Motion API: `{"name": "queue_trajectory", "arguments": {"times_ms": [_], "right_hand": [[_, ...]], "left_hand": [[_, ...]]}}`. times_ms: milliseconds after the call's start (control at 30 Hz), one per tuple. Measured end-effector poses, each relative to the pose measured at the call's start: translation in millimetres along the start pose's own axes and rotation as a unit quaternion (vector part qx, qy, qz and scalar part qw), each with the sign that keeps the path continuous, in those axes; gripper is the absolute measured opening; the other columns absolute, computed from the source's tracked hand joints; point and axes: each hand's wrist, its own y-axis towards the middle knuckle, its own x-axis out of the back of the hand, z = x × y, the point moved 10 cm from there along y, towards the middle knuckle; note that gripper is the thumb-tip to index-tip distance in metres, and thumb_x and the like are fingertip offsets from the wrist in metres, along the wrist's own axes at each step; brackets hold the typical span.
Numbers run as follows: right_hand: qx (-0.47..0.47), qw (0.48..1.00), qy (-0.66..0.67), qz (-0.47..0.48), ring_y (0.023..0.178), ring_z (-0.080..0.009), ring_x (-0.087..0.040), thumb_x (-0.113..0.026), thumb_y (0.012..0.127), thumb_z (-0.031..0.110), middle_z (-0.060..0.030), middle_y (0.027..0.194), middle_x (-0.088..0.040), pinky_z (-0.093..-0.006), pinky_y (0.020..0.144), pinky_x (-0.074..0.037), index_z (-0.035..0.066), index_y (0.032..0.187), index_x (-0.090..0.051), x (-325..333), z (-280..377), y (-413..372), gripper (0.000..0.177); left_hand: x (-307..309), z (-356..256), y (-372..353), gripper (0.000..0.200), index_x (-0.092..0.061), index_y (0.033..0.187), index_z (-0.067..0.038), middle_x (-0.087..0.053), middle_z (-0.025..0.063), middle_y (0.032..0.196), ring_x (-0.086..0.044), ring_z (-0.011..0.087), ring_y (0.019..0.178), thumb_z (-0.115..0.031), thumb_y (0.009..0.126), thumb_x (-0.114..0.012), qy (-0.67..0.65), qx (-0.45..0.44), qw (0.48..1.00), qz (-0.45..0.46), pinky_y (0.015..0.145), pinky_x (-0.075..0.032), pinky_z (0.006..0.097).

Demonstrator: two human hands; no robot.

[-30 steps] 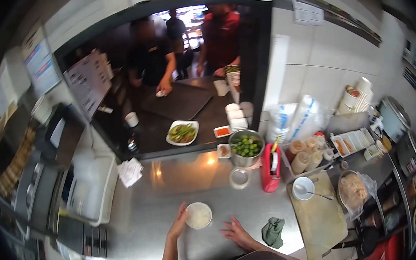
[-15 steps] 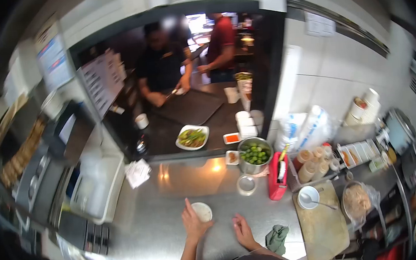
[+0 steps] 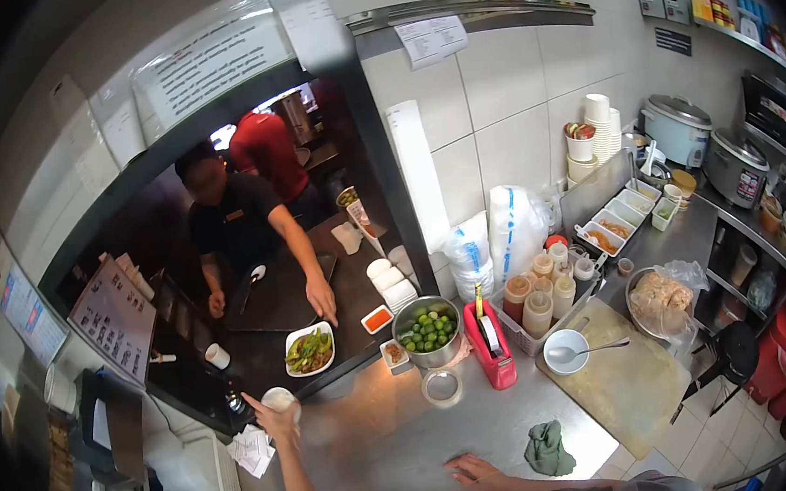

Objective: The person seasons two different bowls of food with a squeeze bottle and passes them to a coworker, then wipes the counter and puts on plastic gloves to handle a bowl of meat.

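Note:
My left hand (image 3: 276,424) grips a small round white cup (image 3: 281,401) at the left end of the steel counter, by the pass window. Thumb and fingers are round its side, with one finger pointing out past it. Pale contents show inside the cup. Just below and left of it lie crumpled white papers (image 3: 251,452). My right hand (image 3: 476,472) rests on the counter with its fingers loosely spread and nothing in them. A crumpled green cloth (image 3: 549,449) lies to its right.
Beyond the window a co-worker's hand (image 3: 321,300) touches a white dish of green vegetables (image 3: 310,350). A pot of green limes (image 3: 427,328), a red tape dispenser (image 3: 491,349), sauce bottles (image 3: 537,312) and a cutting board (image 3: 624,375) bearing a white bowl (image 3: 566,352) line the right.
My left hand has carried the cup left and forward to the window. My right hand has lowered onto the counter. The co-worker has reached to the dish, and my view has turned right.

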Motion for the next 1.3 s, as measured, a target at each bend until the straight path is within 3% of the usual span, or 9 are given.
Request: {"name": "queue_trajectory", "arguments": {"times_ms": [333,600,733,767,800,867,967,1100,1300], "right_hand": [[0.022,0.995,-0.043,0.083,0.101,-0.0322,-0.049,-0.048,0.089,0.018,-0.0148,0.107,-0.054,-0.0376,0.088,-0.04,0.004,0.115,-0.051,-1.2,11.7,11.1,0.03],[-0.031,0.999,0.004,-0.014,0.104,-0.0304,-0.049,-0.051,0.087,0.016,-0.0145,0.105,-0.056,-0.0364,0.09,-0.039,0.004,0.109,-0.056,4.3,4.8,5.1,0.025],[0.018,0.999,-0.031,-0.013,0.109,-0.0276,-0.047,-0.051,0.086,0.017,-0.0127,0.107,-0.057,-0.037,0.094,-0.035,0.006,0.112,-0.056,0.4,7.1,4.6,0.028],[0.044,0.997,-0.07,0.0,0.112,-0.0278,-0.045,-0.05,0.087,0.02,-0.0137,0.114,-0.054,-0.0386,0.096,-0.034,0.008,0.115,-0.054,-4.1,7.2,5.6,0.031],[0.069,0.992,-0.108,0.014,0.116,-0.028,-0.043,-0.049,0.088,0.022,-0.0146,0.121,-0.051,-0.0401,0.098,-0.032,0.009,0.119,-0.052,-10.8,8.4,4.7,0.034],[0.098,0.957,-0.271,0.035,0.124,-0.0286,-0.033,-0.042,0.089,0.03,-0.0142,0.132,-0.04,-0.0466,0.103,-0.022,0.013,0.128,-0.043,-25.3,14.4,3.4,0.043],[0.125,0.938,-0.32,0.048,0.13,-0.0336,-0.023,-0.035,0.089,0.04,-0.0148,0.142,-0.026,-0.0524,0.106,-0.01,0.017,0.137,-0.031,-46.0,-4.3,3.2,0.053],[0.102,0.895,-0.423,0.1,0.132,-0.0368,-0.019,-0.034,0.088,0.044,-0.0159,0.144,-0.022,-0.0542,0.106,-0.006,0.017,0.139,-0.027,-52.0,-4.6,-0.3,0.058],[0.107,0.878,-0.46,0.081,0.132,-0.0376,-0.017,-0.036,0.088,0.044,-0.0168,0.144,-0.021,-0.0556,0.105,-0.006,0.016,0.139,-0.027,-50.0,-0.7,0.4,0.059]], "left_hand": [[-48.6,20.6,72.9,0.133,0.006,0.141,-0.025,-0.026,0.0344,0.132,-0.029,0.0475,0.121,-0.029,0.045,-0.086,0.076,0.11,0.991,0.021,0.093,-0.033,0.0562],[0.7,-56.8,-8.1,0.091,-0.026,0.135,-0.003,-0.018,0.029,0.139,-0.018,0.0434,0.129,-0.042,0.067,-0.072,-0.065,-0.143,0.97,-0.188,0.102,-0.019,0.0518],[5.4,-154.6,-163.8,0.02,-0.057,0.085,-0.002,-0.053,0.011,0.093,-0.051,0.0229,0.082,-0.022,0.084,-0.057,-0.238,-0.299,0.923,0.053,0.083,-0.039,0.0388],[-22.0,-150.4,-203.8,0.021,-0.059,0.079,-0.001,-0.055,0.0079,0.085,-0.052,0.0166,0.066,-0.02,0.087,-0.053,-0.412,-0.047,0.882,0.224,0.066,-0.044,0.0337],[-21.4,-169.9,-241.7,0.02,-0.06,0.083,-0.001,-0.055,0.0076,0.084,-0.052,0.013,0.063,-0.018,0.088,-0.05,-0.368,-0.119,0.894,0.227,0.057,-0.045,0.0292],[-64.4,-164.2,-324.1,0.017,-0.061,0.092,-0.003,-0.054,0.0102,0.105,-0.057,0.0175,0.068,-0.016,0.088,-0.05,-0.254,-0.163,0.906,0.297,0.062,-0.048,0.031],[-77.7,-154.4,-400.2,0.017,-0.06,0.087,-0.004,-0.058,0.0112,0.095,-0.059,0.0208,0.071,-0.02,0.085,-0.054,0.078,-0.28,0.957,0.003,0.066,-0.047,0.036],[-75.2,-178.9,-371.9,0.016,-0.059,0.078,-0.005,-0.059,0.0101,0.082,-0.057,0.0236,0.071,-0.021,0.082,-0.057,-0.251,-0.191,0.91,0.27,0.068,-0.045,0.0394],[-103.9,-196.1,-375.6,0.021,-0.058,0.076,-0.006,-0.06,0.0126,0.077,-0.058,0.0271,0.077,-0.026,0.08,-0.06,-0.075,-0.212,0.886,0.405,0.07,-0.044,0.0407]]}}
